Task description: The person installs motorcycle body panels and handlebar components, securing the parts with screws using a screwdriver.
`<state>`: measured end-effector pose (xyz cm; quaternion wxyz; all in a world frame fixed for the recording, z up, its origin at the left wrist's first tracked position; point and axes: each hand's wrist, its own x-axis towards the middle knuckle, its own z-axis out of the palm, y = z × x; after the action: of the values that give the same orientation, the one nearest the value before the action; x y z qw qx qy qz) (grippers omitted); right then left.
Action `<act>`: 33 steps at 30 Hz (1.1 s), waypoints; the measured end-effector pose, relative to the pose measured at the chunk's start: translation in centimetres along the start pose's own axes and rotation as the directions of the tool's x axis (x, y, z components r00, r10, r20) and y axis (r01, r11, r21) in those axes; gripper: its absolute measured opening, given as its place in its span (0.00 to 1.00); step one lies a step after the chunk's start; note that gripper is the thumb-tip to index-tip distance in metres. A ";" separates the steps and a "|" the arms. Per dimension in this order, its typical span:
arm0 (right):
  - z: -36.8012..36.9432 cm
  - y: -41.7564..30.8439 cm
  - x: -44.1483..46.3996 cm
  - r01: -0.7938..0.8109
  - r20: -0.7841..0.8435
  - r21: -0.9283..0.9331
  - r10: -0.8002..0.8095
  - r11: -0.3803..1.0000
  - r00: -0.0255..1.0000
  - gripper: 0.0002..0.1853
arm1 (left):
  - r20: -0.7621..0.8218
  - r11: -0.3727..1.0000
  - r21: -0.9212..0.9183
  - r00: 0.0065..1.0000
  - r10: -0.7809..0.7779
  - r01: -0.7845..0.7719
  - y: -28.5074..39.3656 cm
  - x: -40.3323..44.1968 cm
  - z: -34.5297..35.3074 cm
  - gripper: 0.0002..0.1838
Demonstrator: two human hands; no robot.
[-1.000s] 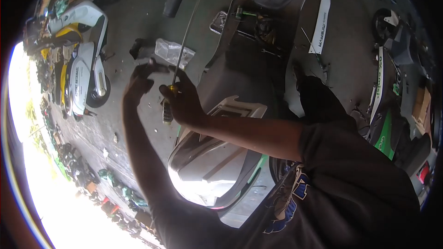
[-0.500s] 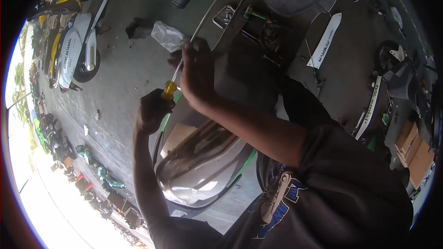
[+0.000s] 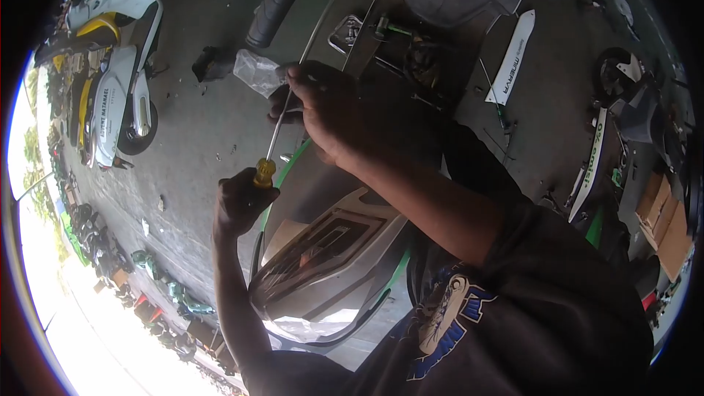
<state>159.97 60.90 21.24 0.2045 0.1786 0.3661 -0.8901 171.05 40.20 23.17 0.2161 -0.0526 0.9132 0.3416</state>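
The left hand (image 3: 243, 204) closes round the yellow handle (image 3: 265, 173) of a screwdriver (image 3: 276, 136); the right hand (image 3: 315, 106) curls round its far shaft (image 3: 320, 23), presumably steadying it.

So your left hand (image 3: 242, 202) is closed up in a fist, fingers curled tight, with that left forearm (image 3: 233, 286) running pretty much straight up from the elbow. Your right hand (image 3: 326, 114) sits higher and further forward, palm side mostly hidden, fingers bent inward like a light pinch; can't make out every finger since they're in shadow. Your right forearm (image 3: 418, 194) slants across in front of your chest. Both elbows are bent, both forearms are bare, and your hands are near each other but not touching.
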 end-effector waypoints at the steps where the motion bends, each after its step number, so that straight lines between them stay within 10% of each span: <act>1: -0.2 -0.4 -0.1 -0.047 0.024 -0.031 0.048 0.998 0.999 0.11 | 0.040 0.985 -0.172 0.999 0.004 0.003 -0.5 0.1 0.0 0.12; 8: -0.9 -0.4 -1.8 -0.157 0.182 -0.044 0.163 0.987 0.970 0.13 | 0.183 0.999 0.029 0.982 -0.045 0.040 0.3 -1.8 -2.5 0.10; 11: -2.3 -3.7 -5.9 -0.036 0.556 -0.514 0.365 0.857 0.747 0.16 | 0.034 0.942 0.336 0.999 0.004 -0.015 3.5 -4.8 -4.3 0.11; 15: -6.0 -4.9 -8.9 0.338 0.709 -0.647 0.377 0.683 0.595 0.30 | -0.166 0.885 0.433 0.950 0.266 -0.172 8.1 -10.3 -6.4 0.13; 17: -9.0 -3.1 -8.8 0.683 0.607 -0.728 0.518 0.058 0.603 0.50 | -0.291 0.854 0.515 0.922 0.256 -0.075 9.4 -14.0 -7.2 0.12; 20: -13.0 -0.3 -8.9 0.733 0.500 -0.650 0.612 -0.202 0.612 0.62 | -0.566 0.931 0.336 0.820 0.080 0.141 8.9 -20.2 -6.3 0.08; 26: -11.8 1.6 -7.7 0.503 0.373 -0.864 0.659 -0.008 0.653 0.65 | -0.717 0.892 -0.452 0.602 -0.352 -0.016 -5.8 -35.3 4.1 0.16; 33: -10.9 0.5 -14.7 0.136 0.339 -0.939 0.785 0.316 0.519 0.52 | -0.677 0.736 -0.660 0.305 -0.670 0.150 -2.7 -36.4 16.2 0.13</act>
<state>174.56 71.91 20.55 0.6037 -0.2830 0.5978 -0.4450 210.33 46.78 26.29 -0.2359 -0.5170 0.7174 0.4030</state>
